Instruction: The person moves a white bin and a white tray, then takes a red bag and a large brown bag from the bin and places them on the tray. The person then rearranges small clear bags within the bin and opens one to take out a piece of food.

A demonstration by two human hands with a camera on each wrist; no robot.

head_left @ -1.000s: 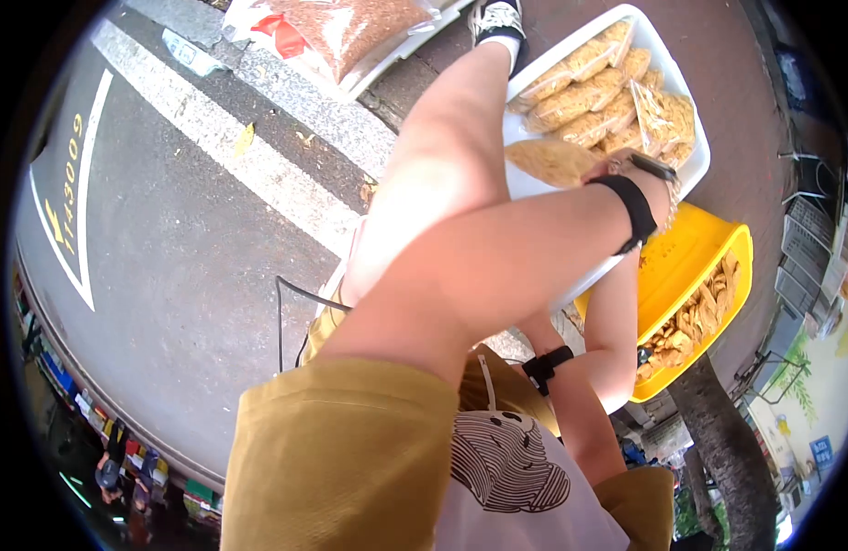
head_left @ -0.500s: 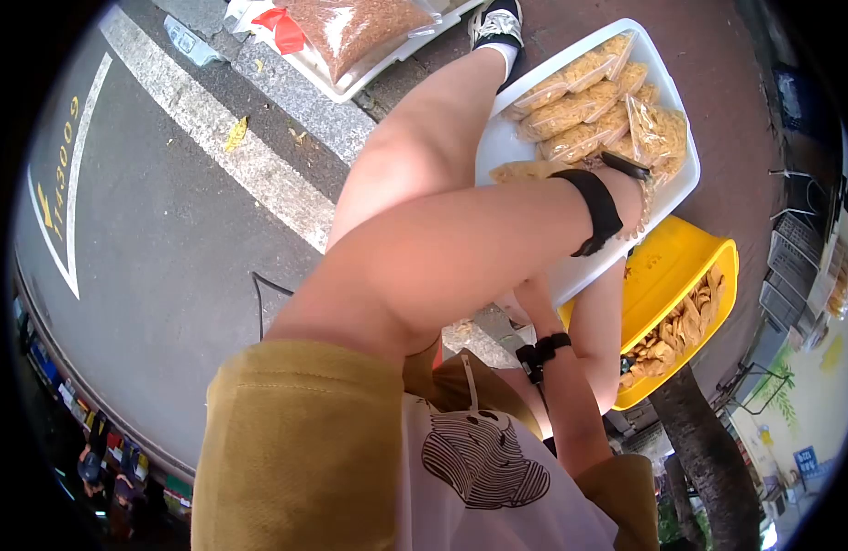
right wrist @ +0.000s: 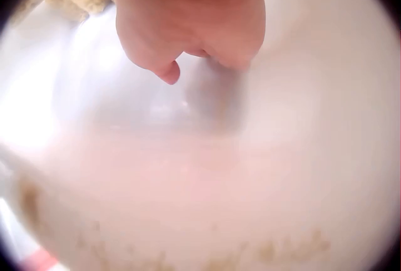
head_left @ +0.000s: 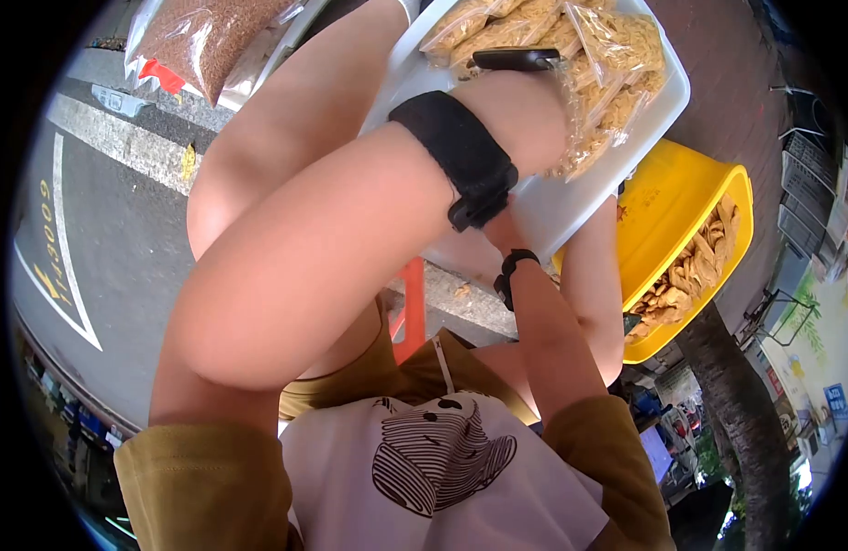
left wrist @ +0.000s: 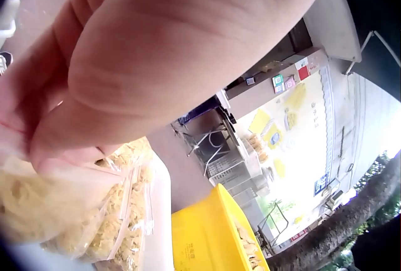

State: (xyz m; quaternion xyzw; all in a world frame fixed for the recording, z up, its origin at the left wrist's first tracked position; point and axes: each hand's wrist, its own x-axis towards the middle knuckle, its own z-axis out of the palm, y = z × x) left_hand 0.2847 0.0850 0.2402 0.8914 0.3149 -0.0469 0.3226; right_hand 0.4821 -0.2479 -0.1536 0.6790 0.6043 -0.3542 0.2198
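In the left wrist view my left hand (left wrist: 144, 58) pinches the edge of a clear plastic bag of yellow shreds (left wrist: 44, 205) between thumb and fingers. Similar filled bags (head_left: 617, 41) lie piled in a white plastic tub (head_left: 673, 78) on my lap. A watch, bead bracelet and black strap circle that arm, and the fingers are hidden behind the wrist in the head view. My right hand (right wrist: 194, 23), its fingers bent downward, hangs over the tub's pale, crumb-specked surface in the right wrist view; I cannot tell whether it holds anything.
Beside the tub a yellow bin (head_left: 667, 230) holds brown, chip-like pieces (head_left: 695, 266). A big clear bag of reddish-brown grains (head_left: 208, 37) lies at the upper left. A tree trunk (head_left: 736, 404) rises on the right. Marked asphalt (head_left: 93, 239) spreads at left.
My left forearm has come nearer and stretches across the tub, with the watch now over the bags. The right hand has risen to the tub's near side. The head view has shifted.
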